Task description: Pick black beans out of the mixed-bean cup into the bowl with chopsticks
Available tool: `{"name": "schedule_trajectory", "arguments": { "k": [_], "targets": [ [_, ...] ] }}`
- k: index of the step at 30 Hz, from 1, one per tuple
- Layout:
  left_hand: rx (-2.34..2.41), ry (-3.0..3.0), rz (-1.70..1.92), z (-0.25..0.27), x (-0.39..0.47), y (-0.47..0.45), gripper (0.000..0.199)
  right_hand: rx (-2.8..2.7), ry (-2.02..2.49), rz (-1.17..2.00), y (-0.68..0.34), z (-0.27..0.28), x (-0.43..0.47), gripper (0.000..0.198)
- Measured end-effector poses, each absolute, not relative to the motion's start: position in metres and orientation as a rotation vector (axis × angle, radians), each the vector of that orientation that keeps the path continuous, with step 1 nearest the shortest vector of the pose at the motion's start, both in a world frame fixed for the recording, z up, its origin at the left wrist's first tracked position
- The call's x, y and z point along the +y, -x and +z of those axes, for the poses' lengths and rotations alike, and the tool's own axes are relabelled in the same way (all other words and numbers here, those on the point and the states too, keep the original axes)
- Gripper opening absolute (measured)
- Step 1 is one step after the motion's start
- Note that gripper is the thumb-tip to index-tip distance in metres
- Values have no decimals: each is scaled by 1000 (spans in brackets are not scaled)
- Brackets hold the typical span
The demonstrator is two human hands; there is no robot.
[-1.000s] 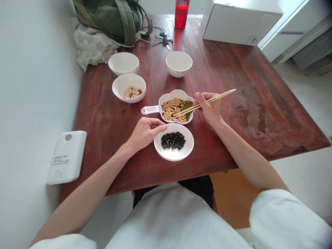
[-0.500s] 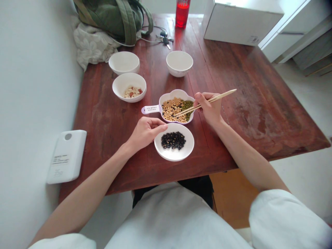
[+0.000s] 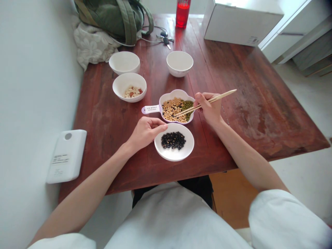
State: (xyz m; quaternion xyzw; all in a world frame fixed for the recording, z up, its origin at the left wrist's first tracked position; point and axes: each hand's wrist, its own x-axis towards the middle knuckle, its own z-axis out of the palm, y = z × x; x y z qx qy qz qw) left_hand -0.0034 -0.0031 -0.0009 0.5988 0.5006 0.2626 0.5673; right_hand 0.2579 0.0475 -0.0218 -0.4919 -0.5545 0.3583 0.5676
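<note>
My right hand (image 3: 209, 106) is closed around a pair of wooden chopsticks (image 3: 219, 97). Their tips rest among the yellow soybeans (image 3: 169, 106) in a flower-shaped purple-and-white dish (image 3: 177, 92) with a labelled handle (image 3: 151, 109). A few black beans lie mixed into the soybeans, and green mung beans (image 3: 187, 106) fill the dish's right side. Right in front of the dish stands a white bowl (image 3: 174, 156) holding a pile of black beans (image 3: 173, 140). My left hand (image 3: 147, 130) pinches that bowl's upper left rim between thumb and fingers.
Behind the dish are a white bowl of nuts (image 3: 118, 90) and two more white bowls, one at left (image 3: 124, 61) and one at centre (image 3: 179, 63). Keys (image 3: 166, 40), a red bottle (image 3: 182, 15), a white box (image 3: 238, 24), a green bag (image 3: 114, 17) and a white power bank (image 3: 66, 156) surround them.
</note>
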Motion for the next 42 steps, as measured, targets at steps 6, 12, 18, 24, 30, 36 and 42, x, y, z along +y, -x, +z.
{"name": "schedule_trajectory", "arguments": {
  "k": [6,12,18,24,30,36,42],
  "targets": [
    [1180,-1412,613,-1,-3,3,33,-1299,1178,838,-257,-22,48,53],
    [1183,-1409,616,-1,-3,3,33,-1292,1142,849,-257,-22,48,51],
    [1181,-1416,614,-1,-3,4,33,-1301,1163,836,-257,-21,47,53],
    [1171,-1409,620,-3,-3,4,32,-1298,1144,845,-258,-22,48,51],
    [1178,-1408,620,0,-4,3,31,-1290,1176,849,-258,-22,47,52],
    [1177,-1402,618,-1,-3,3,32,-1297,1149,851,-257,-21,47,52],
    [1170,-1412,619,-2,-3,3,32,-1305,1175,843,-257,-21,47,54]
  ]
}}
